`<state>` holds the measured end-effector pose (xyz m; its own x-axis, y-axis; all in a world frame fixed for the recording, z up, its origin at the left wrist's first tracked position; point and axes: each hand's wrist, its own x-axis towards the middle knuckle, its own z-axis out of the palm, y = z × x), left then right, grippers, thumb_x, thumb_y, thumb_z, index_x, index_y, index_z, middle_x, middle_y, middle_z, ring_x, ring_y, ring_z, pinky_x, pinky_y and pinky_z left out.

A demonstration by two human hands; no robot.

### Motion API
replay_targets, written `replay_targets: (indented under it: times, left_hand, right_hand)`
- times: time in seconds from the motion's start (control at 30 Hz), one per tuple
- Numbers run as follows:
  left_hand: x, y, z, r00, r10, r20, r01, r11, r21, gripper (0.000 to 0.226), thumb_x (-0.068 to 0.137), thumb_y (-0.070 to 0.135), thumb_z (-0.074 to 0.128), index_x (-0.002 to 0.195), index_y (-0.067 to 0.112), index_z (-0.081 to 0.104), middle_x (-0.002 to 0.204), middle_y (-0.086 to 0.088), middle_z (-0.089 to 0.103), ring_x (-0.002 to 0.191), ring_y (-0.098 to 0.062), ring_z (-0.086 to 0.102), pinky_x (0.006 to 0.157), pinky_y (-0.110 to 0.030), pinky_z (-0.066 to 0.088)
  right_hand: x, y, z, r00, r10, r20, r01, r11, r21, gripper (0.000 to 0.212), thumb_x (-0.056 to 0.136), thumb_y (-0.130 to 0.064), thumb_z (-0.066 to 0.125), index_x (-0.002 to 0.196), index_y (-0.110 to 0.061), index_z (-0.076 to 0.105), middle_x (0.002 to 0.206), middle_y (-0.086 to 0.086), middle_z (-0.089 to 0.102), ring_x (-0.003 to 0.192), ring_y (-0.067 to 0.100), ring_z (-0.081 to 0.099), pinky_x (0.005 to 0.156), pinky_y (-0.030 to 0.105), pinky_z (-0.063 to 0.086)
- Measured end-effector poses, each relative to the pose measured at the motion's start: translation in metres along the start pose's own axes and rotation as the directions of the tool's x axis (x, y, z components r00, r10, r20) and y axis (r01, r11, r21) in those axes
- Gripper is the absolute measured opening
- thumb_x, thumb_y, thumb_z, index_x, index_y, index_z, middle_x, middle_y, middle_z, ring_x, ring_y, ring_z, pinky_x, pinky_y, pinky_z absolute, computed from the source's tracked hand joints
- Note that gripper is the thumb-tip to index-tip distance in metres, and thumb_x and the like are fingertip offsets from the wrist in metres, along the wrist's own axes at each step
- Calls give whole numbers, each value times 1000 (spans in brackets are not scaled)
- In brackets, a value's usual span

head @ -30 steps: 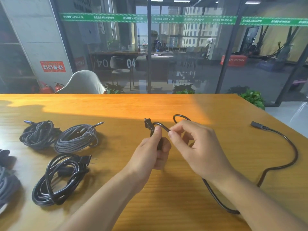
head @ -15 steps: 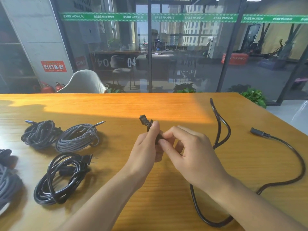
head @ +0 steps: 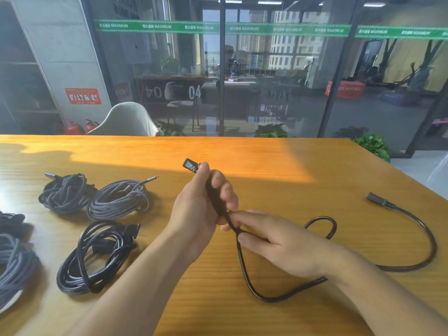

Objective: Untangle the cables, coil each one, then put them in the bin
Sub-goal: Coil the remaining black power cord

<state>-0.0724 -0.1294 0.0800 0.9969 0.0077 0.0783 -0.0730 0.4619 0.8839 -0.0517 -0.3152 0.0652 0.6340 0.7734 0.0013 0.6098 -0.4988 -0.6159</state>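
My left hand (head: 198, 209) is clenched around the plug end of the black cable (head: 242, 263) above the wooden table (head: 266, 166), my right hand (head: 278, 243) pinching it just below, the rest looping rightward on the table.

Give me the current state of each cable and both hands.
Black power cable: uncoiled, partly on table.
Its plug: held up by left hand.
Right hand: pinching the cable.
Glossy black cable: coiled.
Grey braided cable: coiled.
Dark braided cable: coiled.
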Motion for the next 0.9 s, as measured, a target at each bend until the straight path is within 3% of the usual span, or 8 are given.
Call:
replay_targets:
  times: [0.13, 0.33, 0.43, 0.53, 0.63, 0.77, 0.83, 0.9]
  left_hand:
    - [-2, 4, 1, 992, -19, 126, 27, 998, -58, 50, 111, 43, 33, 66, 22, 37, 62, 6, 18, 51, -13, 19, 51, -26, 25]
    - [-5, 4, 0, 993, -21, 115, 17, 999, 35, 52, 111, 39, 34, 62, 23, 32, 60, 5, 16, 51, -14, 14, 50, -28, 16]
    - [-5, 2, 0, 990, -5, 140, -4, 998, 65, 52, 112, 38, 32, 63, 22, 32, 58, 6, 19, 49, -13, 15, 49, -27, 16]
    - [-5, 0, 1, 991, 14, 134, -32, 991, 127, 50, 112, 38, 32, 65, 22, 30, 58, 5, 19, 49, -13, 15, 49, -27, 14]
    - [-3, 1, 0, 993, 63, 105, -82, 978, 194, 49, 113, 36, 32, 66, 21, 28, 59, 4, 18, 51, -14, 14, 52, -29, 12]
    - [0, 6, -5, 992, 119, 38, -124, 974, 188, 50, 113, 34, 32, 65, 21, 31, 61, 4, 18, 53, -15, 13, 54, -31, 11]
    - [0, 9, -8, 991, 134, 7, -133, 975, 177, 50, 112, 34, 32, 64, 22, 31, 61, 4, 17, 53, -16, 13, 53, -31, 11]
    - [0, 11, -10, 990, 138, -18, -133, 977, 169, 52, 113, 34, 33, 62, 22, 31, 61, 4, 17, 52, -15, 13, 52, -30, 11]
  right_hand:
    - [8, 19, -3, 998, -11, -67, 4, 995, -103, 14, 110, -35, 49, 118, -38, 60, 123, -28, 55, 132, 2, 42, 113, 36, 36]
    - [6, 25, -17, 998, 43, -41, -41, 998, 37, 29, 112, -29, 45, 131, -34, 67, 136, -26, 55, 137, -3, 41, 111, 23, 34]
    - [4, 25, -28, 991, 103, -82, -109, 992, -70, 27, 108, -35, 54, 132, -40, 66, 126, -29, 55, 122, -9, 49, 98, 15, 37]
    - [-1, 28, -41, 974, 166, -157, -197, 959, -205, 25, 98, -49, 66, 122, -46, 69, 114, -28, 54, 114, -9, 49, 94, 19, 40]
    - [-5, 34, -49, 858, 144, -493, -306, 915, -265, 26, 80, -64, 74, 90, -40, 70, 95, -22, 61, 97, -5, 55, 81, 26, 45]
    - [-6, 35, -50, 548, -50, -835, -300, 920, -252, 39, 87, -59, 70, 79, -24, 57, 69, -12, 51, 67, 3, 48, 57, 23, 34]
    - [-4, 36, -48, 522, 1, -853, -282, 944, -172, 39, 95, -55, 63, 81, -18, 57, 67, -8, 50, 61, 7, 45, 55, 24, 33]
    - [0, 40, -45, 574, 224, -788, -212, 970, 121, 46, 102, -54, 53, 85, -11, 56, 68, 2, 52, 56, 14, 44, 54, 28, 37]
